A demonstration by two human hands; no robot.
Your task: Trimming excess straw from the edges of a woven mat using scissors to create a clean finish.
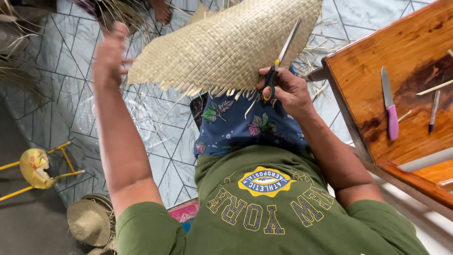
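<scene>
Woven straw mat (226, 42) (pale tan, frayed edge) is gripped by the left hand (109, 54); right hand (288, 89) fingers clench black-handled scissors (279, 63) beside a wooden surface (368, 66).

Green short-sleeved shirt (269, 212), blue floral shorts (245, 127)

Quick headcount from my feed

I count one woven straw mat (226, 45), one pair of scissors (278, 63) with black and yellow handles, and two hands, the left hand (109, 54) and right hand (288, 89). On the wooden table (358, 71) I see one purple-handled knife (389, 104) and one pen (434, 111). Down on the floor there's one finished straw hat (88, 221) and one yellow stool (35, 167). One bare foot (163, 12) of another person up top.
</scene>
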